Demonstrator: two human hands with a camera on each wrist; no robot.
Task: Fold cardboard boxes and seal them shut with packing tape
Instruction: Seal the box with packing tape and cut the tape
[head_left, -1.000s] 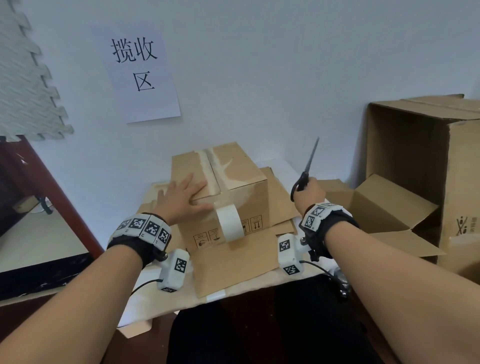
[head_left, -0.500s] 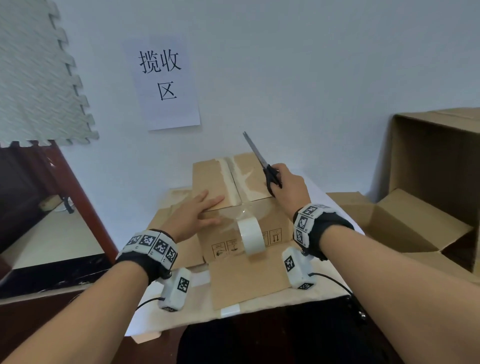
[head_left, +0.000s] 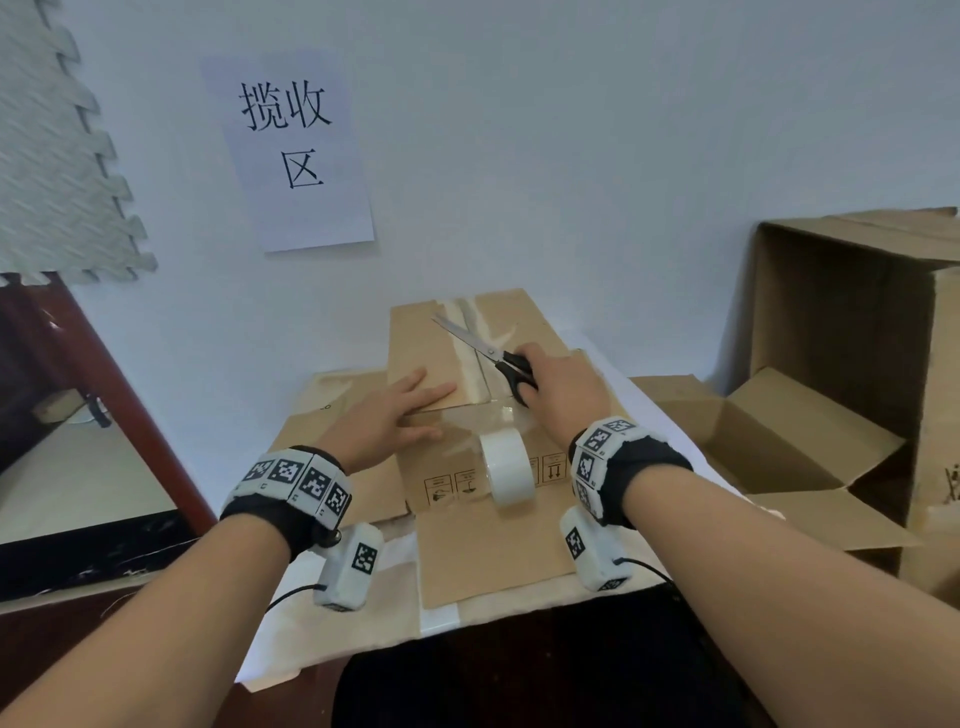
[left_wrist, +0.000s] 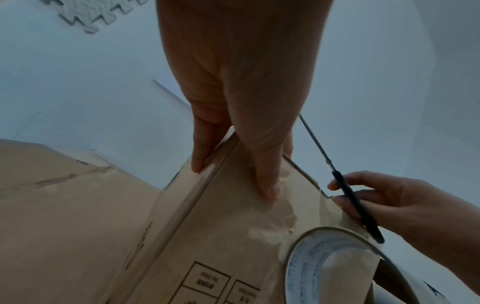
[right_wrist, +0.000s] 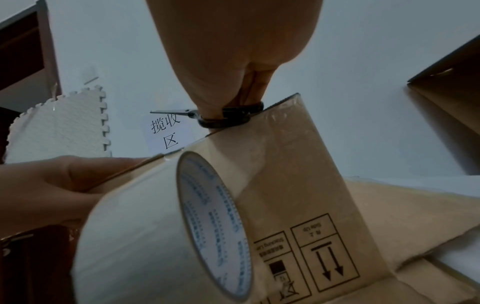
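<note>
A closed cardboard box (head_left: 421, 348) stands on the table with clear tape along its top seam. A roll of packing tape (head_left: 506, 466) hangs against the box's near face (left_wrist: 213, 236), joined to the seam by its strip; the roll (right_wrist: 166, 224) fills the right wrist view. My left hand (head_left: 387, 415) lies flat with straight fingers (left_wrist: 262, 174) pressing the box's near top edge. My right hand (head_left: 558, 387) grips black-handled scissors (head_left: 485, 353), blades pointing left over the box top. The handle (right_wrist: 228, 118) sits round my fingers.
Flattened cardboard (head_left: 493, 551) lies on the white-covered table (head_left: 363, 623) under the box. A large open carton (head_left: 852, 332) stands at the right with its flaps spread. A paper sign (head_left: 291, 145) hangs on the wall behind; a dark wooden frame (head_left: 119, 395) is at the left.
My right hand swung the scissors from upright at the right of the box to lying low over its top, blades pointing left. The left hand stayed pressed on the box.
</note>
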